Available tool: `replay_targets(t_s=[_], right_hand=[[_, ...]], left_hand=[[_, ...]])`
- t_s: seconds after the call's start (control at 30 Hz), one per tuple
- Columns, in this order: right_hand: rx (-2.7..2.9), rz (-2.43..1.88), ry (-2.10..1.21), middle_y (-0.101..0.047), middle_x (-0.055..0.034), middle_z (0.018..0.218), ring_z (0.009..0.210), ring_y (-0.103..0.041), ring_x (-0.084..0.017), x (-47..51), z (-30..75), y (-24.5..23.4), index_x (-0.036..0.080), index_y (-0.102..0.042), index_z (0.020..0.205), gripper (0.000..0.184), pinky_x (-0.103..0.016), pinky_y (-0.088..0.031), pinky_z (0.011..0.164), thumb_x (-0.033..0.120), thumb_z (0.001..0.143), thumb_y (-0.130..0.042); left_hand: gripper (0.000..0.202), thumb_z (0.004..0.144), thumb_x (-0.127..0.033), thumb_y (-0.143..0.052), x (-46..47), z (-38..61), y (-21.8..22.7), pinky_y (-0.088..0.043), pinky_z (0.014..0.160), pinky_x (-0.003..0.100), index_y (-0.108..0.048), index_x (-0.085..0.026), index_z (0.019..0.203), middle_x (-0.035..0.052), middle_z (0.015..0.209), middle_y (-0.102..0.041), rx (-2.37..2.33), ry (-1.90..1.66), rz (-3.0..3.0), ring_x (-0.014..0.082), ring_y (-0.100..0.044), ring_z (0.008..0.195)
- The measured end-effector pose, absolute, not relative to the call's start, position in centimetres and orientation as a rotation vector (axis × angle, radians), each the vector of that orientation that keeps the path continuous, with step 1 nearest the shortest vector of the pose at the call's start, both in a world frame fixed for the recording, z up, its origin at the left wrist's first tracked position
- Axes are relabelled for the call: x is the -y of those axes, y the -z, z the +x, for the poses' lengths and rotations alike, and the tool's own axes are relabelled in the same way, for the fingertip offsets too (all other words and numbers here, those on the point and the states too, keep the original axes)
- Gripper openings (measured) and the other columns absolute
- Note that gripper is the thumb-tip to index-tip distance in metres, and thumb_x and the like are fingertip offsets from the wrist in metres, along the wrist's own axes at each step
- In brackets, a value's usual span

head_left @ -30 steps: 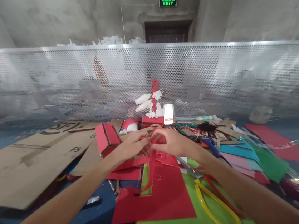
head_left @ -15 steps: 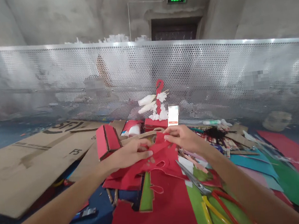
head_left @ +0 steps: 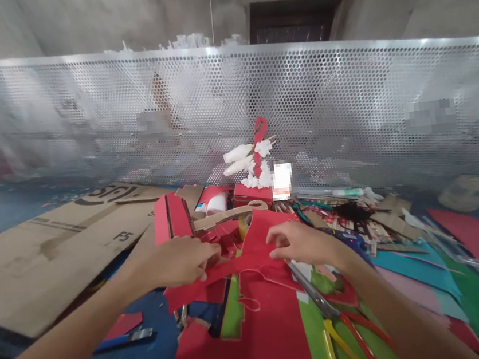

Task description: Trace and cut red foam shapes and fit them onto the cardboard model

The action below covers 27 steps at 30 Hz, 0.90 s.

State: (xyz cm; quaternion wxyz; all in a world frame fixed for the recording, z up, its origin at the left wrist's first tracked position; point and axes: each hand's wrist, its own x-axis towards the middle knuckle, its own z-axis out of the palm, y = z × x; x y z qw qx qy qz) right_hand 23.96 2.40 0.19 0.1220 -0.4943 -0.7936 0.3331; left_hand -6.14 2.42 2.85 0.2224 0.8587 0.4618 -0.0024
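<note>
A cut sheet of red paper [head_left: 260, 240] is raised above the middle of the table. At its left end is my left hand [head_left: 183, 261], fingers curled and closed on the edge, fingertips partly hidden. My right hand [head_left: 305, 245] is over its right side, fingers bent and apart, thumb and forefinger not meeting. Beneath lies a larger red sheet [head_left: 278, 330] with cut-out shapes, on green paper [head_left: 315, 332]. Scissors [head_left: 317, 297] with red handles rest just below my right hand, beside yellow handles [head_left: 340, 346] of another tool.
A red cardboard box shape [head_left: 170, 219], a brown cardboard strip [head_left: 230, 215] and a red stand with white flowers [head_left: 258, 160] stand behind. Flat cardboard [head_left: 57, 246] covers the left. A blue-handled cutter [head_left: 125, 339] lies nearer. Coloured sheets [head_left: 418, 268] fill the right, before a perforated metal screen [head_left: 320, 95].
My hands have moved apart: the left went left and down, the right slightly right and down, its fingers loosening from the red paper. The view has tipped downward.
</note>
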Motion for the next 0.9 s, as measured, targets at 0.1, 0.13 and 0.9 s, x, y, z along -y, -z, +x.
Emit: replay_targets(t_s=[0.1, 0.13, 0.9], right_hand=[[2.497, -1.486, -0.617, -0.073, -0.0048, 0.090, 0.081, -0.067, -0.022, -1.8, 22.6, 0.7, 0.022, -0.066, 0.105, 0.023, -0.028, -0.037, 0.064, 0.031, 0.084, -0.069], [2.545, -1.504, -0.532, -0.073, -0.0064, 0.095, 0.086, -0.068, -0.025, -1.5, 22.2, 0.8, 0.022, -0.065, 0.109, 0.027, -0.029, -0.036, 0.065, 0.031, 0.084, -0.070], [2.730, -1.462, -0.552, -0.071, -0.0046, 0.093, 0.088, -0.066, -0.023, -1.4, 21.6, 0.2, 0.021, -0.060, 0.093, 0.013, -0.028, -0.028, 0.063, 0.029, 0.088, -0.069]], left_hand=[[0.028, 0.060, -0.008, -0.064, -2.3, -6.2, -1.8, -0.035, 0.062, 0.031, -0.071, -0.028, 0.079, 0.0023, 0.064, -0.066, -1.289, -0.048, 2.410, 0.0239, -0.060, 0.060], [0.030, 0.059, -0.007, -0.064, -2.4, -6.1, -1.5, -0.037, 0.063, 0.032, -0.070, -0.028, 0.078, 0.0018, 0.062, -0.065, -1.290, -0.077, 2.409, 0.0236, -0.059, 0.058], [0.011, 0.081, -0.018, -0.062, -3.1, -4.4, -0.4, -0.043, 0.064, 0.031, -0.063, -0.021, 0.091, 0.0075, 0.100, -0.072, -1.103, 0.303, 2.621, 0.0269, -0.068, 0.086]])
